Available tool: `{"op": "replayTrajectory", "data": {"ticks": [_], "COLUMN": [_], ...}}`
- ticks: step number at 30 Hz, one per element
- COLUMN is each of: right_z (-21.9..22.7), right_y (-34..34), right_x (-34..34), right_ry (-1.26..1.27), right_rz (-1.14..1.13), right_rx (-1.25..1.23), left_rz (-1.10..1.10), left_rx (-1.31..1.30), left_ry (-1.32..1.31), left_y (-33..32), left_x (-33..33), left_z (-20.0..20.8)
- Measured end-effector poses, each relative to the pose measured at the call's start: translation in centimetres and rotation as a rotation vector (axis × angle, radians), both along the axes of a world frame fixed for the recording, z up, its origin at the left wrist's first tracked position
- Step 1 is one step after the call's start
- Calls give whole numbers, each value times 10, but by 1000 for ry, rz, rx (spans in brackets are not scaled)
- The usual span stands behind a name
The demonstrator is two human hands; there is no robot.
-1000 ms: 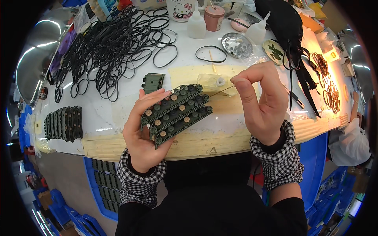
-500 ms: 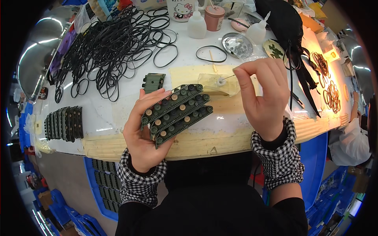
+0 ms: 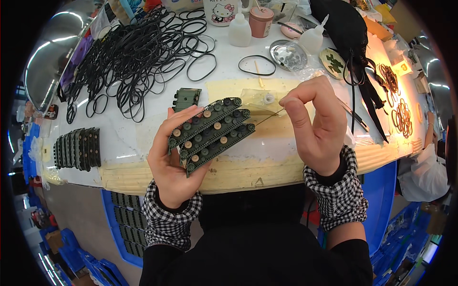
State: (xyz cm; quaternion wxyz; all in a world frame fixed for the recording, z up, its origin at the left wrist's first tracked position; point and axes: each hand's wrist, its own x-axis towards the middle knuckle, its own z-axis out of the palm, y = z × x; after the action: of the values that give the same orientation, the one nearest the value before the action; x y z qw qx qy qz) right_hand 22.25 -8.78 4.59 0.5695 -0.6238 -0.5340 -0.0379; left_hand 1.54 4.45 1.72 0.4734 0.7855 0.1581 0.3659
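In my left hand [image 3: 174,174] I hold a stack of three dark green toy tank track pieces [image 3: 210,138], tilted up to the right, with tan and dark wheels facing up. The thumb and fingers wrap round their left end. My right hand [image 3: 319,126] pinches a thin needle [image 3: 267,117] between thumb and fingertips. Its tip points down-left, close to the right end of the lower pieces; I cannot tell whether it touches. Behind it, a small white cap-like holder [image 3: 269,98] stands on taped yellowish film. Another green track piece [image 3: 187,99] lies beyond my left fingers.
A pile of black rubber bands [image 3: 138,62] spreads at the back left. A row of green track pieces [image 3: 77,149] stands left. White squeeze bottles [image 3: 239,32], a pink cup [image 3: 261,24] and a metal dish [image 3: 288,55] are at the back. Tweezers [image 3: 355,116] lie right.
The needle in my right hand has moved from the white holder down toward the right end of the track pieces. My left hand has shifted the stack slightly left.
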Motion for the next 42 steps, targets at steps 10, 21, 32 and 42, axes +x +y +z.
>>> {"op": "replayTrajectory", "data": {"ticks": [10, 21, 32, 42], "right_z": [-3, 5, 1, 2], "right_y": [2, 2, 0, 4], "right_x": [3, 10, 9, 3], "right_ry": [7, -493, -115, -424], "right_rz": [-60, -312, -221, -245], "right_rx": [39, 55, 36, -204], "left_rz": [-5, -18, -133, -438], "left_rx": [10, 4, -691, -1061], "left_ry": [-11, -4, -193, -495], "left_y": [2, 2, -3, 12], "left_x": [-2, -1, -4, -16], "left_z": [-3, -1, 7, -5]}}
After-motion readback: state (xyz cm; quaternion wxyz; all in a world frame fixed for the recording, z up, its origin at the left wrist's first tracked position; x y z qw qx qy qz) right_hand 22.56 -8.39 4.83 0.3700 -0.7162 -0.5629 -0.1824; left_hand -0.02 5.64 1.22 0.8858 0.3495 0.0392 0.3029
